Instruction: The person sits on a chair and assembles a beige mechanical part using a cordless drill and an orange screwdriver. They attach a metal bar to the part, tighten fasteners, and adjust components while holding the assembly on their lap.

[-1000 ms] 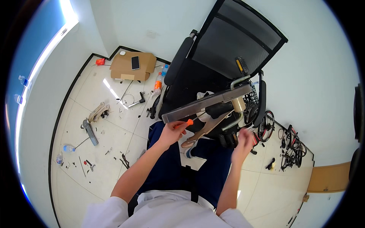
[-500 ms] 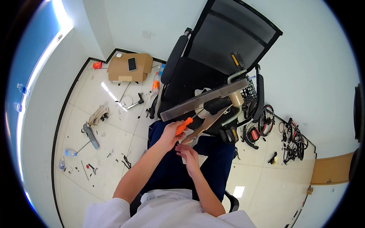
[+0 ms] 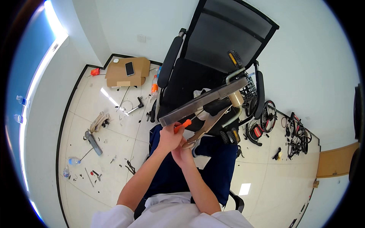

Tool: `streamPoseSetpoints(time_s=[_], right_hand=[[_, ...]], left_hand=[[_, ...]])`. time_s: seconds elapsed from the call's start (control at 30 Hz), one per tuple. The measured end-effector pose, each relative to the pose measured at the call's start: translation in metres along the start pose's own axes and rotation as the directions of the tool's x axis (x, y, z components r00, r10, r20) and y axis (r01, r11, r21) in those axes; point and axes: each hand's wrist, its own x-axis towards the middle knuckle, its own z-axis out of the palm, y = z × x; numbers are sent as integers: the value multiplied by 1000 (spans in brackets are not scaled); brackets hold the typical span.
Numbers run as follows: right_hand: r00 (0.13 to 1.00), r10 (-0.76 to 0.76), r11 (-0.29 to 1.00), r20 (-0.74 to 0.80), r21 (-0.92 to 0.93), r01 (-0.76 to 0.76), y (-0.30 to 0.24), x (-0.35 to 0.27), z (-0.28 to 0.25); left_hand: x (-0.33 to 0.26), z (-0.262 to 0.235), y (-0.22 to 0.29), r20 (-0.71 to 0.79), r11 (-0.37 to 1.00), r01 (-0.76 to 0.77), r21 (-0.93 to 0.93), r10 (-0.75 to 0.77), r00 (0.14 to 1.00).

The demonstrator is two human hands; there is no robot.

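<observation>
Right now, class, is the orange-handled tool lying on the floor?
No, the orange-handled tool is held up off the floor in the person's left hand.

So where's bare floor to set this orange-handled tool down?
On your right: floor between your trousers and the brown panel, nearer than the bicycle parts. Crowded: left, around the bottles and grey metal part; ahead, where the grey beam crosses the chair.

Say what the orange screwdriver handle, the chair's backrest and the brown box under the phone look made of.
Screwdriver handle: probably plastic, by its bright, even orange; hard or rubbery, I can't tell.
Backrest: likely synthetic mesh with a matt look, as the grey panel seems see-through within its black frame.
Brown box: apparently matt cardboard, given its plain tan colour and folded flap.
</observation>
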Motion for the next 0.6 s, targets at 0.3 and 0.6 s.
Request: streamPoseSetpoints(time_s=[0.3, 0.6], right_hand=[[991, 69, 986, -112, 157, -51, 2, 8, 5], [997, 81, 981, 9, 176, -82, -5, 19, 19]], left_hand=[[-37, -27, -4, -33, 959, -281, 37, 282, 959], [-19, -23, -19, -97, 979, -131, -159, 117, 988]])
